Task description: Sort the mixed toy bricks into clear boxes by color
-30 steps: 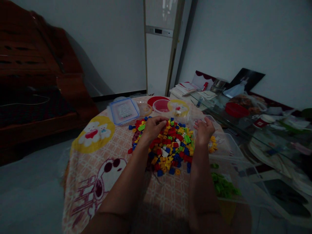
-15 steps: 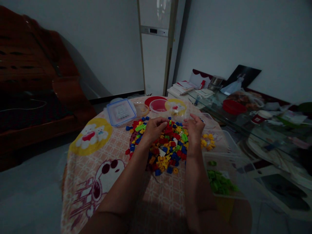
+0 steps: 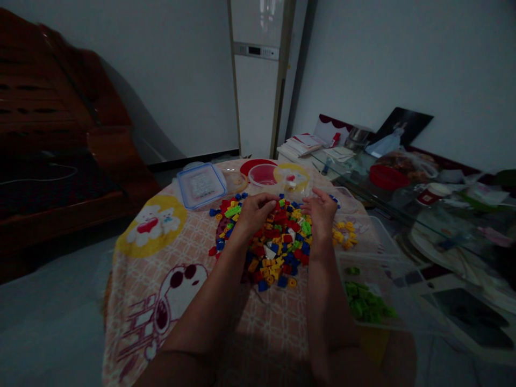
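A heap of toy building bricks (image 3: pixel 278 250) in red, yellow, blue, green and white lies in the middle of the table. Over its far left part is my left hand (image 3: pixel 255 213), thumb and fingers brought together in a pinch; whatever sits between the tips is too small to make out. My right hand (image 3: pixel 321 210) hovers at the heap's right edge, fingers stretched and apart, with nothing visible in it. Clear boxes stand to the right: one holds green bricks (image 3: pixel 365 301), and yellow bricks (image 3: pixel 345 235) lie in another, partly behind my right wrist.
A patterned cloth (image 3: pixel 266 333) covers the table. At the back are a blue-rimmed clear lid (image 3: pixel 201 185) and a pink bowl (image 3: pixel 263 176). A cluttered glass table (image 3: pixel 355 172) stands on the right, a wooden bench (image 3: pixel 108 150) on the left.
Both hands keep nearly the same place and pose. The right hand's fingers have shifted very slightly; the bricks look unchanged.
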{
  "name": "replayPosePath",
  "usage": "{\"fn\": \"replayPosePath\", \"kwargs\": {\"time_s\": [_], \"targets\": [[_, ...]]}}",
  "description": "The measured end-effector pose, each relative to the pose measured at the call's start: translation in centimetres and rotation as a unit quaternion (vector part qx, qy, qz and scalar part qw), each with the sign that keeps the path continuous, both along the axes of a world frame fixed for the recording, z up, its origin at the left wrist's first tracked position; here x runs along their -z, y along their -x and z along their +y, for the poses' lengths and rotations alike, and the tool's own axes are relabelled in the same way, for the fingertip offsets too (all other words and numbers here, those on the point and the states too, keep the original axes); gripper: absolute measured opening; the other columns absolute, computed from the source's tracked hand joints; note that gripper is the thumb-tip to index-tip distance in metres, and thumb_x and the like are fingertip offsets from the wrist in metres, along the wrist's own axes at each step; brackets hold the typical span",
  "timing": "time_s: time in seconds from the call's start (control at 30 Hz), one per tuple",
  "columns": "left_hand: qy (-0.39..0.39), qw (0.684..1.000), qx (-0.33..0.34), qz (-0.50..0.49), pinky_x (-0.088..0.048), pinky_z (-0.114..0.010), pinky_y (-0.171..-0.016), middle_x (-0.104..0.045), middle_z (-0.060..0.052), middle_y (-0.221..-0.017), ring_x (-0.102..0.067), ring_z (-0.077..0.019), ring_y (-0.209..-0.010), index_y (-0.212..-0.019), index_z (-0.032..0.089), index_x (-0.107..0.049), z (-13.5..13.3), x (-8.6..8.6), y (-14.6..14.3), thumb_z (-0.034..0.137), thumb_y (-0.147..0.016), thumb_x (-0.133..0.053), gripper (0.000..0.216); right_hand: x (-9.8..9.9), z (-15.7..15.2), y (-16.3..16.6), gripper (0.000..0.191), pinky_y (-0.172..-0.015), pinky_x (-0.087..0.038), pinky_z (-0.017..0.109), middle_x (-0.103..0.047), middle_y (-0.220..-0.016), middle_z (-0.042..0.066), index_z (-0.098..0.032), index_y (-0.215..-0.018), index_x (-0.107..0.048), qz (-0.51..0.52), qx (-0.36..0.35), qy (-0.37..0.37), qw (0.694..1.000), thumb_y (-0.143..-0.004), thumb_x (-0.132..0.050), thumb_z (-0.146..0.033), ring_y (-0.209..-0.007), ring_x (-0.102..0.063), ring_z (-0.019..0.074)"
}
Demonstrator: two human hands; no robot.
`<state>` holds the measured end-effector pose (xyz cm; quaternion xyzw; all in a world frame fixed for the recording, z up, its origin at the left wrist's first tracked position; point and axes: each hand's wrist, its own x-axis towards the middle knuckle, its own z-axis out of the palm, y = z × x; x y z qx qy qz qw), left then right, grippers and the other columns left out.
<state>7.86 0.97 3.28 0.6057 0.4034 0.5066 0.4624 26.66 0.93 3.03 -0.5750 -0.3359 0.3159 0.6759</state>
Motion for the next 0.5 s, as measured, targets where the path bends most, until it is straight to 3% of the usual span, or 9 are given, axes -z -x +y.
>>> {"fn": "replayPosePath", "kwargs": {"time_s": [0.5], "targets": [[-0.007,1.0,-0.021,0.016,-0.046,-0.024,-0.057,-0.069,-0.002,-0.069,-0.057,-0.0124,-0.058,-0.095,0.015,-0.08,0.15,0.29,0.19,0.036,-0.078,-0.068,0.031,0.64,0.2,-0.37,0.056,-0.047,-0.054,0.026,-0.072,-0.071,0.002,-0.011,-0.127,-0.071,-0.03,-0.032,0.016,0.999,-0.074,-0.061,-0.026,-0.054,-0.066,0.0179]]}}
